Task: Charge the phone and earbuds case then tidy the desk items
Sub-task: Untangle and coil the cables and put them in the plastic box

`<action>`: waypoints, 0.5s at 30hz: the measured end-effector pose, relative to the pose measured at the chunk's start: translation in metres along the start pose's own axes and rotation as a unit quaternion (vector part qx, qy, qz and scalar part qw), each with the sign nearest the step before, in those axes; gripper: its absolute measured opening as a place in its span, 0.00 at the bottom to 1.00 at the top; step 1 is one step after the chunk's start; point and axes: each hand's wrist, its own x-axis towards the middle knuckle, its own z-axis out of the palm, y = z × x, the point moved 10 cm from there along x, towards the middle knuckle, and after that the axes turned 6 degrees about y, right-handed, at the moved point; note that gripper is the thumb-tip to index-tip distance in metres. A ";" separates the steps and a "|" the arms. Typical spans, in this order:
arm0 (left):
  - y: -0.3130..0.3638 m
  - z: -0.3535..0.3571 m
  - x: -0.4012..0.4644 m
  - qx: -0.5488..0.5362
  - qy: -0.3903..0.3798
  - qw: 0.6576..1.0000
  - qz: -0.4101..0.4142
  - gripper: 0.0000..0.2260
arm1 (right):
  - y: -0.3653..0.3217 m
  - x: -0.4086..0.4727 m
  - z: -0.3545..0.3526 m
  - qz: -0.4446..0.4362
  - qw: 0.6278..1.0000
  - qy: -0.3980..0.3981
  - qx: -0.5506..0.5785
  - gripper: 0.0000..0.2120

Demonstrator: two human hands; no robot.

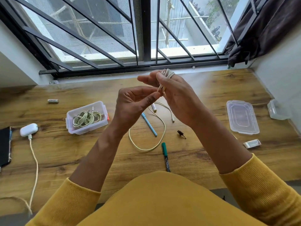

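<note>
Both hands are raised together above the middle of the wooden desk. The right hand has a cream cable wound in loops around its fingers, and the left hand pinches the same cable between thumb and forefinger just beside the right palm. The rest of the cable hangs down and lies in a loose curve on the desk below the hands.

Left of the hands stands an open clear plastic box holding coiled cream cables. Further left, the white earbuds case lies with a charging cable plugged into it, and the dark phone sits at the left edge of the view.

Under the hands lie a light blue pen, a green-capped marker and a small black key. To the right are the box's flat clear lid, a second small clear container and an eraser-like white block. A battery lies far left near the barred window.
</note>
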 end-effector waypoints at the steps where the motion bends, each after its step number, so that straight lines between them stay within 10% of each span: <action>1: 0.000 0.001 -0.001 0.006 0.002 1.000 0.003 0.11 | 0.001 0.001 -0.001 0.000 1.000 0.006 0.017 0.11; 15: -0.026 -0.025 -0.011 0.070 0.135 0.985 -0.084 0.16 | -0.005 0.009 0.003 0.020 0.950 -0.032 0.310 0.13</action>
